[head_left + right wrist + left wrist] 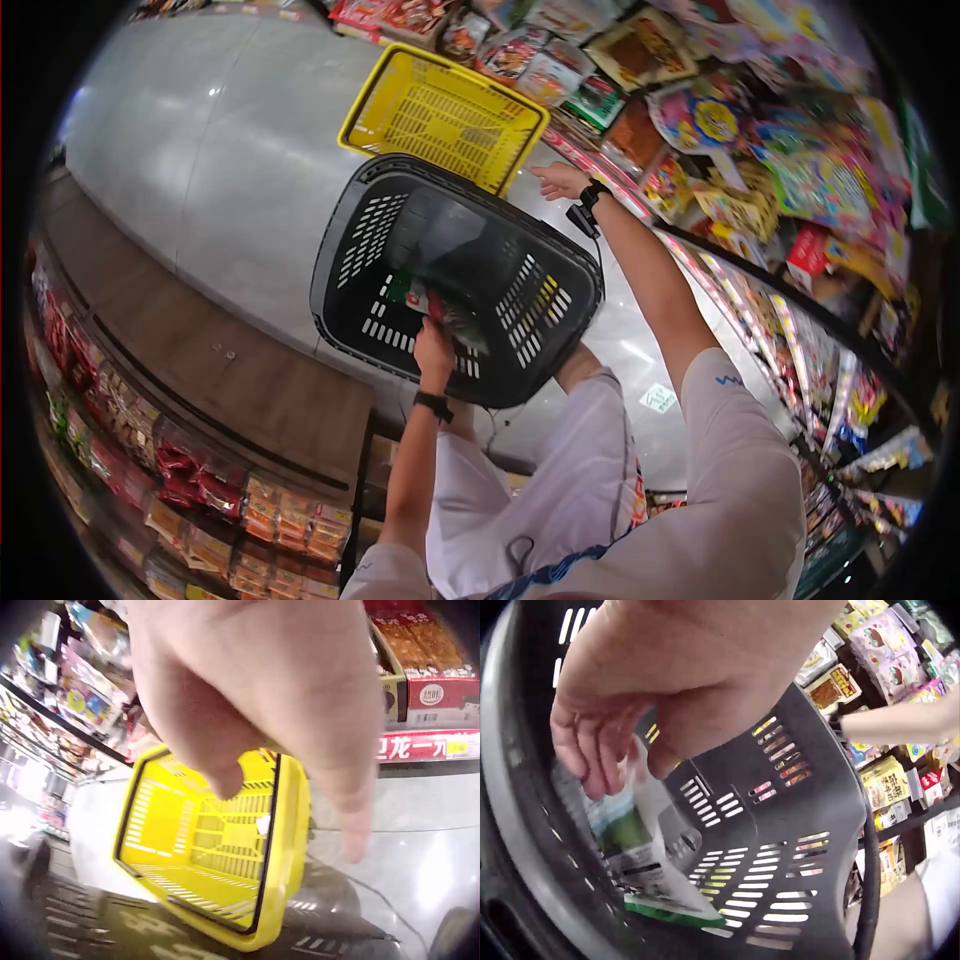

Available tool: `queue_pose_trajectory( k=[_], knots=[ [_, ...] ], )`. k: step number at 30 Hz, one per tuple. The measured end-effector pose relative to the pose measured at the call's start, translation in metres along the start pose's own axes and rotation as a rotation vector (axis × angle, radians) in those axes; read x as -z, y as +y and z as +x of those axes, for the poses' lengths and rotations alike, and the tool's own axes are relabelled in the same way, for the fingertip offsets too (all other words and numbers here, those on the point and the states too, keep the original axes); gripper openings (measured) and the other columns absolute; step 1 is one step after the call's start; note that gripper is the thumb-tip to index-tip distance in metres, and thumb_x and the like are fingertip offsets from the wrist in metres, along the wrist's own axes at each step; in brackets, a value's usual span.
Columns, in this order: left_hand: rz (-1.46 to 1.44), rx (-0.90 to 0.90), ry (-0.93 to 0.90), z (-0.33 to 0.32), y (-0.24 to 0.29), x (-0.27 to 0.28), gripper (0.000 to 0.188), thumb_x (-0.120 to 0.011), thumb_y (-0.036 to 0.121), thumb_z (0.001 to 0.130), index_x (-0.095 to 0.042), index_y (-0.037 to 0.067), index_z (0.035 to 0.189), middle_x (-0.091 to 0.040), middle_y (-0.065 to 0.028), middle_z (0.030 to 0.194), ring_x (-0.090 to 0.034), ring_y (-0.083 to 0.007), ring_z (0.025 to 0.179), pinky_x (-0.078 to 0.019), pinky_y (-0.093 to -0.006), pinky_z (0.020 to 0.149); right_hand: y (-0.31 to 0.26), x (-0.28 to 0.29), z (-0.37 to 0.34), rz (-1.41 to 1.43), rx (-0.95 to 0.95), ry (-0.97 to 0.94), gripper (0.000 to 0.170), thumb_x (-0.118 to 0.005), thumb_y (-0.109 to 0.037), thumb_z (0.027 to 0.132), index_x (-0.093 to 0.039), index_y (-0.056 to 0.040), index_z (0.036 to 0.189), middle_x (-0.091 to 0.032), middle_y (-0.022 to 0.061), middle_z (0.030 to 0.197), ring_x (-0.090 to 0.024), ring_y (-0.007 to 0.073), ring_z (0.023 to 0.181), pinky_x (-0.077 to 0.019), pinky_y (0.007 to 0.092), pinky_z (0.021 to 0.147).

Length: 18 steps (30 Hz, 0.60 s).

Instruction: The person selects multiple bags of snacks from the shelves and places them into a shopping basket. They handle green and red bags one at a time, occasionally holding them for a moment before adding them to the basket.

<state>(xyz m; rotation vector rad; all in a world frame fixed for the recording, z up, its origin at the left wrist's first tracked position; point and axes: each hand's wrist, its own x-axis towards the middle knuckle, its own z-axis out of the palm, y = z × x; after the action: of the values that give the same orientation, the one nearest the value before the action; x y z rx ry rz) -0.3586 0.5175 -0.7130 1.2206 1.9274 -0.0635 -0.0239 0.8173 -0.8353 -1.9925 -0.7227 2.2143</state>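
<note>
The packet [448,310] is gripped by the left hand [434,352] inside the black basket [330,240]; the right hand [563,182], open, stretches out near the yellow basket [440,118].

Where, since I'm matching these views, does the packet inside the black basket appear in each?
Head: near centre, the packet by the left hand.
Left wrist: lower left, by the fingers.
Right wrist: not in it.
Shared landmark: the black basket, blurred at the bottom left of the right wrist view.

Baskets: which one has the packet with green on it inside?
The black basket, close to the person's legs; the left hand reaches into it. The yellow basket is farther away.
</note>
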Motion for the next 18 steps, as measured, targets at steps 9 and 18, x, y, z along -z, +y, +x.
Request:
queue_pose_trajectory(
  k=[9, 18],
  knots=[
    [-0.017, 0.496, 0.545, 0.008, -0.057, 0.051, 0.108, -0.076, 0.028, 0.077, -0.002, -0.014, 0.144, -0.03, -0.0369, 0.14, -0.037, -0.0486, 0.126, -0.0375, -0.0505, 0.101, -0.104, -0.056, 0.05, -0.245, 0.318, -0.318, 0.077, -0.054, -0.043, 0.096, -0.011, -0.015, 0.152, -0.021, 0.0112, 0.156, -0.028, 0.0249, 0.141, -0.0363, 0.05, 0.105],
    [-0.651, 0.49, -0.25, 0.002, -0.136, 0.143, 0.072, -0.065, 0.026, 0.088, -0.028, 0.005, 0.146, -0.066, -0.0105, 0.096, -0.06, -0.0164, 0.068, -0.0461, -0.0313, 0.049, -0.069, -0.03, -0.168, -0.436, 0.766, 0.472, 0.026, -0.052, -0.024, 0.095, -0.06, -0.0014, 0.105, -0.065, 0.0221, 0.092, -0.065, 0.0341, 0.088, -0.05, 0.0418, 0.074]
  ],
)
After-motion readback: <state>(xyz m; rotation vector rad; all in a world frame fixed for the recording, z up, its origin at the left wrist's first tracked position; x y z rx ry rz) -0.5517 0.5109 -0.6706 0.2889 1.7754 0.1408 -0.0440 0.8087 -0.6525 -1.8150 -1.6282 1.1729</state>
